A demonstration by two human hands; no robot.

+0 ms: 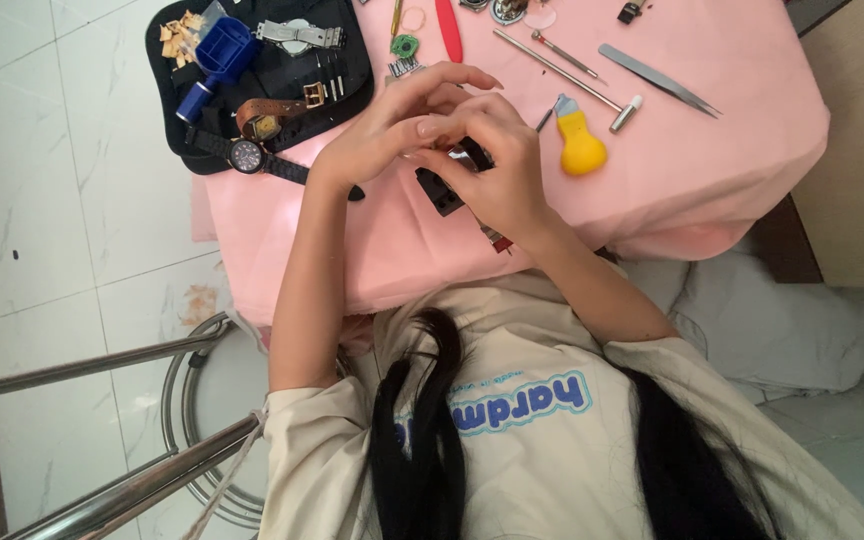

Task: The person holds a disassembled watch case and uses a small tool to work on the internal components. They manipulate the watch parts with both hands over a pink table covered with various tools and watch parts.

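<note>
Hair nearest — both hands hide a black watch; yellow tool beside.

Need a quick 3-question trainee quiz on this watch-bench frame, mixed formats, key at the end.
1. True or false: the yellow-handled tool lies on the pink cloth.
2. Both hands, left hand and right hand, meet over: A) a small dark watch part B) the tweezers C) the blue tool
3. Which surface carries the black wristwatch?

Key: 1 true. 2 A. 3 the black tray, at its near edge.
</note>
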